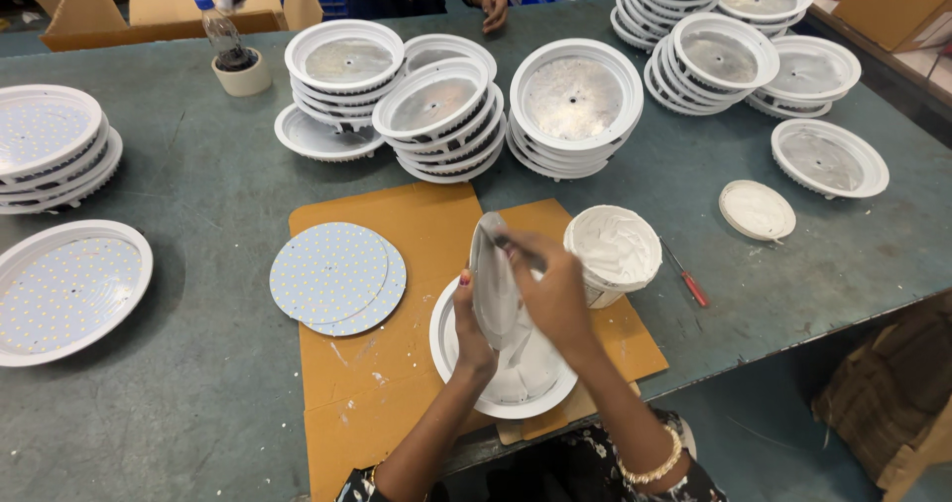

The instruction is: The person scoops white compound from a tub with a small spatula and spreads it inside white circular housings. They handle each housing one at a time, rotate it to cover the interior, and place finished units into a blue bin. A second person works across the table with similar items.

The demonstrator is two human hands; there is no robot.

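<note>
The left hand [472, 325] holds a round white disc [493, 282] tilted up on edge, its fingers closed on the disc's lower rim; the right hand [552, 294] rests against the disc's face, its fingers pinched narrow around a small dark-tipped tool [511, 245] whose kind I cannot tell; the disc stands over a white lamp housing [504, 367] that lies open side up on a brown cardboard sheet [416, 226] on the grey worktop [198, 194]; just right of the hands sits a tub of white paste [613, 250], with a red-handled screwdriver [686, 279] near it; left of the hands, two dotted round boards [337, 278] lie overlapping on the cardboard; stacks of white housings [446, 115] stand further back; another person's hand [492, 6] rests at the worktop's far edge.
</note>
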